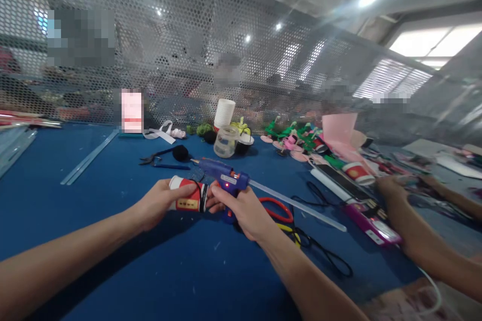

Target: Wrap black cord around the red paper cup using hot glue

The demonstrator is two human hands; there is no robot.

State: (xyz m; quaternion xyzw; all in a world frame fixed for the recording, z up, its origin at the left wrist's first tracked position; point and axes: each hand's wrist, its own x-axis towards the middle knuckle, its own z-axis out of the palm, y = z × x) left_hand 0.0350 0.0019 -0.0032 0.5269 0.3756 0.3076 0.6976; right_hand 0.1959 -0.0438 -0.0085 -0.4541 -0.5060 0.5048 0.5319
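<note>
My left hand [160,203] is closed round a red and white paper cup [187,202] lying on its side, its dark-banded end toward the right. Black cord is wound about that end. In my right hand [248,210] is a blue hot glue gun [222,173], its nozzle pointing left above the cup. A small red light glows on the gun, and a long clear glue stick [301,205] sticks out of its back. Fingers of my right hand touch the cup's dark end. Just beyond are pliers [158,157] and a ball of black yarn [181,153].
A clear jar [226,141] and stacked paper cups [225,113] stand at the back. Green and pink craft flowers [293,140] lie right of them. A purple power strip [372,225] and red-handled scissors [276,209] lie at right, near a co-worker's arm [422,230]. A lit phone [131,110] stands back left.
</note>
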